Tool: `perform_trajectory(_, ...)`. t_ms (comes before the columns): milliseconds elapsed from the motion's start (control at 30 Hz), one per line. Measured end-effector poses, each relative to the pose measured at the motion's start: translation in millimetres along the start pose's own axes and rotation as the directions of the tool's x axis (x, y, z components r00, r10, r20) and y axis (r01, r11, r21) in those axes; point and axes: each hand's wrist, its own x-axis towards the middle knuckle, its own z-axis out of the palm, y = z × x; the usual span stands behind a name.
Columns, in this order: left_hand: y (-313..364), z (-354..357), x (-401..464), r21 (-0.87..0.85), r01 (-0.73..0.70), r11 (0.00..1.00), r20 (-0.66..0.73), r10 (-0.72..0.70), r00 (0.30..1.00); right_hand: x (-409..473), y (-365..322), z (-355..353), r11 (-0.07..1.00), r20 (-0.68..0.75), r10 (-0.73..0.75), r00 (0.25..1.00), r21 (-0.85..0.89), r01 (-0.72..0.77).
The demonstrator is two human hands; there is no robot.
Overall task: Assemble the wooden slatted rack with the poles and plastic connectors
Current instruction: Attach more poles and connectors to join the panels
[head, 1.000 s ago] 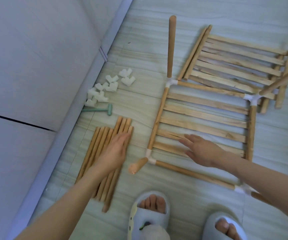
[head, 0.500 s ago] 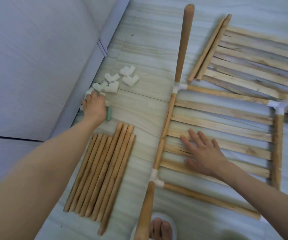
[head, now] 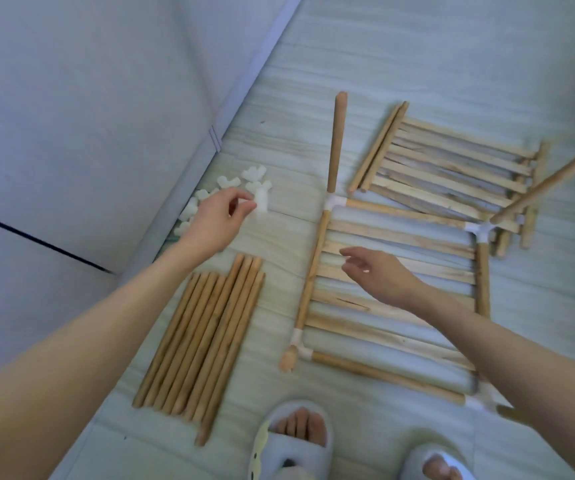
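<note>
My left hand (head: 218,220) pinches a white plastic connector (head: 262,202) at its fingertips, just right of the pile of loose white connectors (head: 230,183) by the wall. A bundle of round wooden poles (head: 206,334) lies on the floor below that hand. The part-built rack (head: 400,237) lies flat: a slatted panel framed by poles, with white connectors at its corners (head: 336,202) and poles (head: 336,140) rising from them. My right hand (head: 379,271) hovers over the slats with loosely spread fingers, holding nothing.
A second slatted panel (head: 452,168) lies behind the rack on the tiled floor. A wall with a skirting board (head: 244,88) runs along the left. My feet in grey slippers (head: 293,441) stand at the bottom edge, close to the rack's near corner.
My left hand has moved right from the connectors by the wall and now holds one connector. My right hand has lifted off the slats.
</note>
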Motion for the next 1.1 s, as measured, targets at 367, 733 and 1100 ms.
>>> perform_trajectory(367, 136, -67, -129, -0.558, -0.178, 0.811, -0.099, 0.147, 0.984, -134, -134, -57, 0.606, -0.223, -0.072, 0.972, 0.764, 0.221)
perform_trajectory(733, 152, -95, -174, -0.618, -0.213, 0.757, -0.117, 0.18, 0.977, -184, -151, -62, 0.903, -0.448, -0.293, 0.844, 0.159, 0.398)
perform_trajectory(1100, 95, -41, -192, -0.596, 0.065, 0.801, 0.102, -0.005, 0.995, -168, -137, -29, 0.954, -0.182, -0.287, 0.94, -0.148, 0.262)
